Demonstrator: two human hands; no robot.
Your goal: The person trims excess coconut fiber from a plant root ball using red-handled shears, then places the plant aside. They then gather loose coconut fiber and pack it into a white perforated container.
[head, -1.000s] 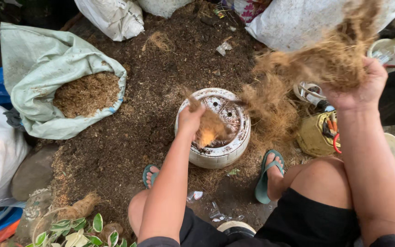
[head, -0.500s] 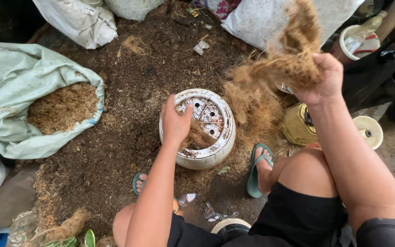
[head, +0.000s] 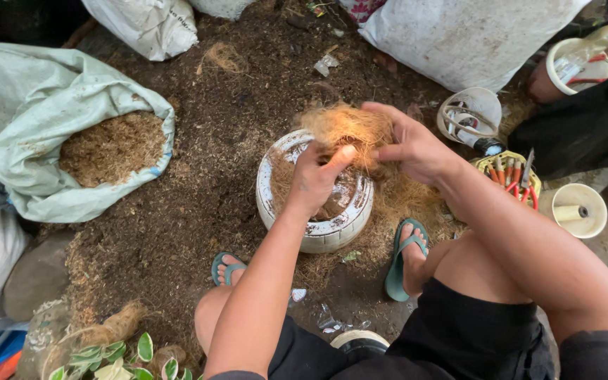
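Right hand (head: 413,144), raised w/ coconut fibre (head: 346,127) a sec ago, had dropped to meet left hand (head: 314,179); both pinched the clump directly over white pot (head: 318,232) below them. Fibre was at the pot, not yet packed. Sack of husk (head: 107,148) lay far left.

Bare arms, black shorts (head: 459,338), teal flip-flops (head: 404,260), perhaps a dark sleeve edge

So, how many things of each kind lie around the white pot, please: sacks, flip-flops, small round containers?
Sacks: 4, among them the open green sack of brown fibre
Flip-flops: 2, teal, left and right
Small round containers: 3, right of the white pot
Pot: 1
Total: 10
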